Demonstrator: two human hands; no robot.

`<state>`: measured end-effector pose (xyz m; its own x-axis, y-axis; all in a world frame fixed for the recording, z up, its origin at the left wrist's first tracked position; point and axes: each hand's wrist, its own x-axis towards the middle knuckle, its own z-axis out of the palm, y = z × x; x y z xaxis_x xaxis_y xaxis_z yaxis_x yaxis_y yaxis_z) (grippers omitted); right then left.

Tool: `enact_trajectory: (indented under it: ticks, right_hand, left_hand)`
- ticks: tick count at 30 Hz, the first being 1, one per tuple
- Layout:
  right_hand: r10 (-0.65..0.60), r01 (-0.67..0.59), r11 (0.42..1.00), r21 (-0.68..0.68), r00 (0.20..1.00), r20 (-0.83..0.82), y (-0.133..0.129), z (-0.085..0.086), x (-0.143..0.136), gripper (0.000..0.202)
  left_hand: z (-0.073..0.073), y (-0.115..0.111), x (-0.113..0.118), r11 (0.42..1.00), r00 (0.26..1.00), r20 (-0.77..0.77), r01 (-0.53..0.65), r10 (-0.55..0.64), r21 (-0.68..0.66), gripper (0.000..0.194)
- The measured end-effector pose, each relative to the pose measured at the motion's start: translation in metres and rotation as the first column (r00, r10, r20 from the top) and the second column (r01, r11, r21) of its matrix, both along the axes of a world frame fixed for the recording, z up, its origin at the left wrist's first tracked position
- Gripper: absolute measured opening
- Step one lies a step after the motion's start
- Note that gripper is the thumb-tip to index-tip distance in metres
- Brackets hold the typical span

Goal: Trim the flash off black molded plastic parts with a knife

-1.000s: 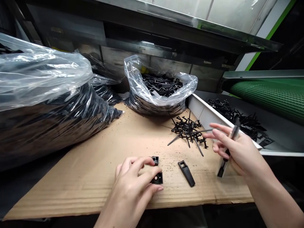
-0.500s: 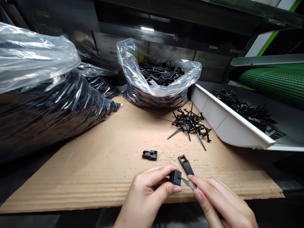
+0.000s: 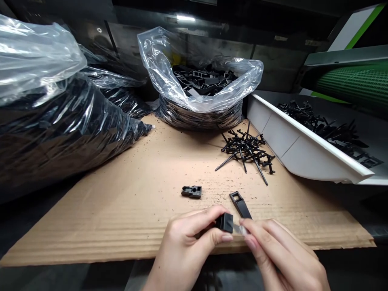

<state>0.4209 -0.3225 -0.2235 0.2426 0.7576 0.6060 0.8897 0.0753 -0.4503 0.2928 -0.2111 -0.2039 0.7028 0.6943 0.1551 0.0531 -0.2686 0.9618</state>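
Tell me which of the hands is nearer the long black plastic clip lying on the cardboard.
Right. The right hand has its fingertips just below the long black plastic clip, nearly touching. The left hand pinches a small black plastic block further left of it.

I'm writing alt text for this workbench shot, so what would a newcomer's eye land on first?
First, the two hands at the bottom centre: the left hand pinches a small black plastic part while the right hand sets a thin blade against its edge. Behind them, an open clear bag of black parts stands at the back of the cardboard sheet, with a tangle of black sprues to its right.
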Motion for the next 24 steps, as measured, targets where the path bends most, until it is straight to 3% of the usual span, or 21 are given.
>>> enact_trajectory:
  ticks: [5, 9, 14, 21, 24]
  right_hand:
    - [-0.054, 0.063, 0.997, 0.051, 0.987, -0.153, -0.006, 0.005, 0.005, 0.027]
    - [-0.057, 0.031, 0.995, -0.09, 0.953, -0.298, -0.003, 0.012, 0.0, 0.016]
    - [-0.051, 0.015, 0.989, -0.147, 0.968, -0.247, 0.007, 0.013, -0.005, 0.017]
    - [-0.023, -0.047, 0.978, -0.203, 0.944, -0.33, 0.007, 0.012, -0.007, 0.018]
    - [0.053, -0.159, 0.949, -0.273, 0.931, -0.361, 0.005, 0.014, -0.01, 0.023]
  left_hand:
    - [0.002, 0.002, 0.0, 0.998, 1.0, 0.009, 0.014, -0.014, 0.061, 0.02]
    - [0.0, 0.003, 0.0, 0.991, 0.999, 0.049, 0.009, -0.016, 0.137, 0.031]
    - [-0.006, 0.002, -0.004, 0.981, 0.992, 0.127, -0.012, -0.013, 0.193, 0.04]
    - [-0.009, 0.002, -0.003, 0.973, 0.992, 0.124, -0.02, -0.009, 0.231, 0.034]
    - [-0.007, 0.001, -0.001, 0.982, 0.994, 0.104, -0.006, -0.014, 0.19, 0.031]
